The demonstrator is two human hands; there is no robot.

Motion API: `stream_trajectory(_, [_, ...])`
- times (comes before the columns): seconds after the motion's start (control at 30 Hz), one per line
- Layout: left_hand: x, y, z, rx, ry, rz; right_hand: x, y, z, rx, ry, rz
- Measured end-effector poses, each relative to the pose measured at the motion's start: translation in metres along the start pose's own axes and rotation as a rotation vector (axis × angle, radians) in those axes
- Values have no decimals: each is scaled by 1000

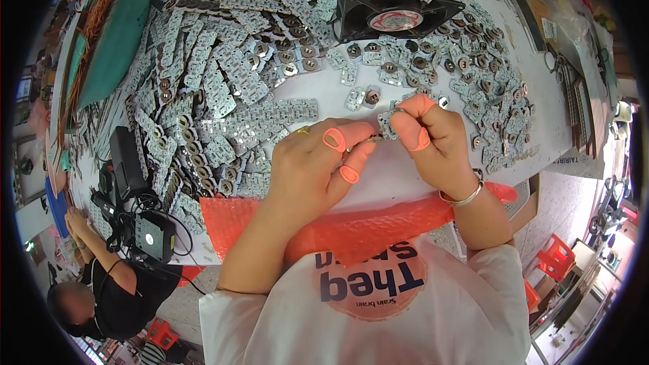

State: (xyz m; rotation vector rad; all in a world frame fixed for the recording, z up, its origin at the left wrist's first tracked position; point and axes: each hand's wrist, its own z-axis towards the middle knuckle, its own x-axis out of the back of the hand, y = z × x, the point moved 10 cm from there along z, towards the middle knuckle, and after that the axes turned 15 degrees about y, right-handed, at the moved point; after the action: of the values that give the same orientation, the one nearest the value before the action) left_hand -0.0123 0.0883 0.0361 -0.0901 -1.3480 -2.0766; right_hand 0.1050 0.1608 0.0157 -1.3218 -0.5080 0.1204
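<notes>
My right hand (441, 140) pinches a small silvery circuit board (386, 125) between thumb and forefinger. My left hand (304, 165) is closed in a pinch just beside it, with the edge of a small circuit board piece (370, 139) showing at its fingertips. Whether the two pieces are joined cannot be made out. Pink finger cots cover the thumb and forefinger of both hands. Just beyond the hands lie a single board (354, 99) and another with a round brown part (372, 96). Strips of joined boards (260, 115) lie left of my left hand.
A black fan (395, 10) stands at the back. Loose single boards (497, 111) spread at the right, near scissors (554, 64). Power adapters with cables (152, 236) sit at the left edge. Red bubble wrap (324, 233) covers the front edge. A co-worker (125, 284) sits at lower left.
</notes>
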Motion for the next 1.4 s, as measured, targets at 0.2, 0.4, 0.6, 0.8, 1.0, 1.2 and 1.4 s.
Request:
stream_trajectory(0.2, [2,9,-1,-118,65,159,-6,2,-1,-4,-75,-4])
stream_trajectory(0.4, [8,1,-3,-74,165,114,-6,21,-5,-261,-10,168])
stream_trajectory(0.6, [4,12,-1,-173,122,154,-4,21,-5,-275,15,184])
stream_trajectory(0.8, [6,-2,-1,-61,121,112,4,32,1,-365,-43,44])
stream_trajectory(1.0, [-2,1,-2,-46,62,88,7,0,9,72,-34,-176])
stream_trajectory(1.2, [-6,-24,-10,359,-22,-208,7,-1,7,-4,-113,-18])
stream_trajectory(1.4, [-13,-31,-13,412,-96,-362,-3,-3,2,24,-257,23])
